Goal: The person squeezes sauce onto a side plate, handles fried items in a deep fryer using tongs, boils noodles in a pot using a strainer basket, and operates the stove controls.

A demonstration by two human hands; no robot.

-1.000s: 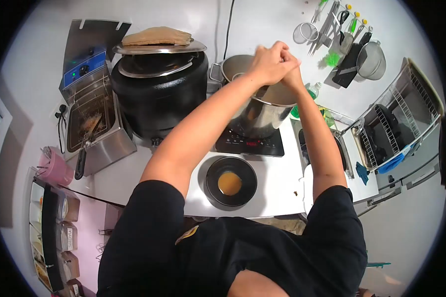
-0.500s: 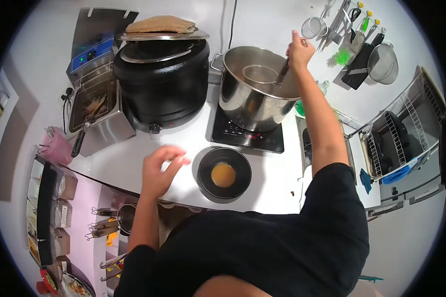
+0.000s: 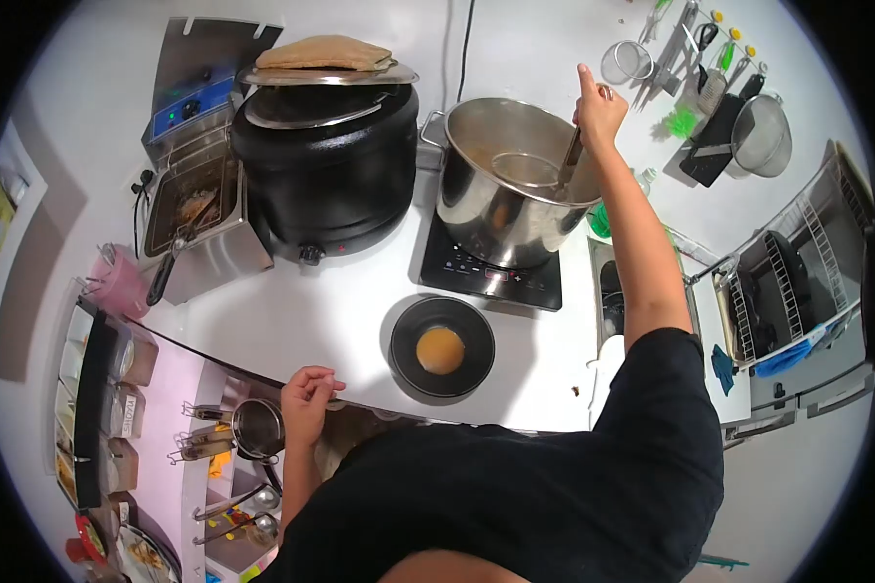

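Note:
A large steel pot [image 3: 501, 219] stands on a black induction hob [image 3: 491, 277]. Above its right rim, my right hand [image 3: 601, 109] is wrapped round the handle of a ladle [image 3: 572, 160], whose round bowl or ring shows inside the pot. On the white counter in front of the hob is a black bowl [image 3: 408, 364] with brownish liquid [image 3: 440, 350] in the bottom. My left hand [image 3: 309, 396] is by the counter's front edge, left of the bowl, its fingers curled together; whether anything small is between them is hard to make out.
A black soup kettle [image 3: 326, 180] with a steel lid [image 3: 403, 74] stands left of the pot. Further left are a fryer [image 3: 219, 257] and a pink container [image 3: 119, 284]. At the right are a dish rack [image 3: 807, 257] and utensils hanging on the wall.
My hands were together over the pot; my left hand has moved down and left to the counter's front edge. My right hand stays above the pot on the ladle handle.

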